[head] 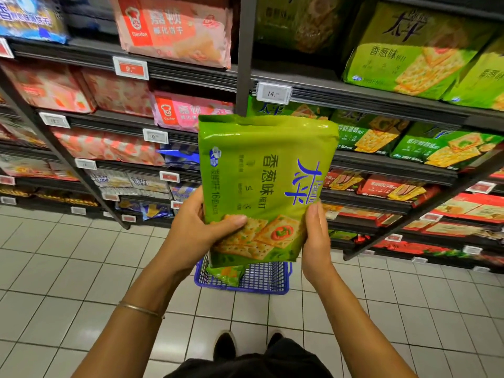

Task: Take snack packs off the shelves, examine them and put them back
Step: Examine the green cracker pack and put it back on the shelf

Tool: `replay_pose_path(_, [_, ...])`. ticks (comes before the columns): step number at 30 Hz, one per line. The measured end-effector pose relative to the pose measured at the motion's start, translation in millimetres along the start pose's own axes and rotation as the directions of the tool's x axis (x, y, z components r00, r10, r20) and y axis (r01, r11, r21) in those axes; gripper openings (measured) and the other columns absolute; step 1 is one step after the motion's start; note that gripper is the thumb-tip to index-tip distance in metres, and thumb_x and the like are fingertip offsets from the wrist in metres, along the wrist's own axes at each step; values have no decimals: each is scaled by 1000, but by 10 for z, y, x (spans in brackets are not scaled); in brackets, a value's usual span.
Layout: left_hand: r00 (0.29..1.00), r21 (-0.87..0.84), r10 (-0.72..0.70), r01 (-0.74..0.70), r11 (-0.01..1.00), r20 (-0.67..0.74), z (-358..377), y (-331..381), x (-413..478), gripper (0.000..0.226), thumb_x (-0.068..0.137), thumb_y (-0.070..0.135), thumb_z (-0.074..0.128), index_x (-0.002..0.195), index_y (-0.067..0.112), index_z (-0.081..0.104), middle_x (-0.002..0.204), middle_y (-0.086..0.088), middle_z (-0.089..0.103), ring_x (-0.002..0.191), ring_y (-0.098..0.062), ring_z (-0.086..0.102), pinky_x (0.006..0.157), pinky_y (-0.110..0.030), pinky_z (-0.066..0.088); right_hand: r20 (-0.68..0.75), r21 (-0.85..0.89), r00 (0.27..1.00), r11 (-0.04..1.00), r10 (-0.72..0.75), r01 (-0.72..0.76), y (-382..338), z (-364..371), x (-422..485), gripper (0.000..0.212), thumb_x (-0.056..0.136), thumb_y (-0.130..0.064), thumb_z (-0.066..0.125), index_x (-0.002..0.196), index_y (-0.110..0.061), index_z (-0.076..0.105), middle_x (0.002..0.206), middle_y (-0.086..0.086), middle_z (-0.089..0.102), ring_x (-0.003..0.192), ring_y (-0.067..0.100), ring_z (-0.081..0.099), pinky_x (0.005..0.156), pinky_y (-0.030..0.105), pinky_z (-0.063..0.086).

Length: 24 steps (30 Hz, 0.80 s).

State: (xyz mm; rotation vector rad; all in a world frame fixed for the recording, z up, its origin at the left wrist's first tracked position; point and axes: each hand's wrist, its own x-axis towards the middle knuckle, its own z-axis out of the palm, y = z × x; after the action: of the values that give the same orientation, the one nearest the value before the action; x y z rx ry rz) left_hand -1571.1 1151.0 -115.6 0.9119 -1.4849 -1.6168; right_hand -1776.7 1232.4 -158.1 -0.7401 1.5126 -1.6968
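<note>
A large green cracker pack (261,181) with blue lettering is held up on end in front of the shelves, its printed front facing me and turned sideways. My left hand (199,227) grips its lower left edge, thumb across the cracker picture. My right hand (316,236) holds the lower right edge, fingers behind the pack. More green packs of the same kind (409,58) stand on the upper right shelf.
Dark shelves (354,96) carry pink packs (174,28) at left, green and red packs at right, with price tags (273,93) on the edges. A blue wire basket (261,279) with a small green pack stands on the tiled floor below my hands.
</note>
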Motion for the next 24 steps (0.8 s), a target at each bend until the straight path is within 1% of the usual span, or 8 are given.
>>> replay_pose_path(2, [998, 58, 64, -63, 996, -7, -34, -36, -26, 68, 67, 36, 91, 129, 27, 64, 122, 6, 76, 110, -14, 74, 83, -22, 60, 34, -41, 998, 997, -57, 58, 20, -15, -20, 95, 84, -83, 56, 155, -22, 41, 144, -8, 62, 136, 12, 55, 109, 36, 50])
replay_pose_path(6, [992, 91, 123, -122, 988, -8, -73, -74, -46, 67, 68, 36, 91, 129, 27, 64, 120, 10, 76, 108, -12, 74, 80, -20, 60, 41, -125, 994, 987, -101, 105, 2, 2, -58, 103, 84, -85, 49, 159, -16, 33, 157, 5, 48, 149, 25, 40, 123, 58, 30])
replay_pose_path(9, [994, 63, 112, -111, 992, -13, -105, -117, -26, 63, 70, 35, 90, 127, 29, 64, 119, 10, 77, 108, -12, 75, 80, -20, 61, 84, -150, 982, 972, -172, 183, -15, -11, -45, 64, 96, -67, 45, 150, -31, 44, 144, -10, 59, 139, 17, 51, 118, 58, 37])
replay_pose_path(11, [994, 47, 105, -104, 993, -20, -134, -150, -8, 64, 69, 39, 90, 127, 29, 64, 121, 9, 76, 110, -13, 74, 80, -20, 60, 105, -143, 975, 967, -196, 210, -50, 2, -31, 56, 99, -53, 43, 147, -23, 47, 136, -13, 64, 131, 14, 57, 113, 50, 45])
replay_pose_path(14, [996, -5, 87, -87, 996, -29, -144, -158, 19, 55, 69, 40, 89, 119, 41, 67, 120, 7, 77, 110, -13, 74, 81, -20, 60, 177, -101, 971, 978, -161, 181, -129, 21, -24, 39, 103, -38, 42, 136, -19, 53, 123, -15, 70, 115, 5, 65, 93, 21, 54])
replay_pose_path(16, [996, -115, 66, -72, 991, -55, -128, -143, 43, 51, 69, 34, 88, 116, 41, 69, 120, 2, 77, 109, -17, 75, 81, -24, 61, 233, -66, 967, 991, -98, 117, -251, 50, -19, 35, 102, -38, 44, 130, -22, 58, 118, -13, 73, 108, 5, 70, 84, 19, 56])
replay_pose_path(20, [987, -405, -152, 117, 907, -54, -111, -117, 111, 53, 82, 34, 81, 131, 16, 66, 125, -11, 75, 112, -28, 75, 82, -36, 63, 307, -47, 948, 993, -86, 105, -496, 111, 38, 58, 96, -66, 54, 124, -17, 66, 116, 16, 71, 107, 32, 68, 89, 48, 57])
replay_pose_path(24, [895, -604, -396, 433, 670, 203, -117, -124, 159, 45, 94, 47, 61, 121, 16, 79, 123, -15, 76, 110, -32, 75, 81, -46, 63, 344, -20, 936, 996, -70, 82, -667, 177, 154, 66, 85, -68, 68, 123, -14, 65, 97, 16, 71, 85, 31, 65, 73, 34, 52])
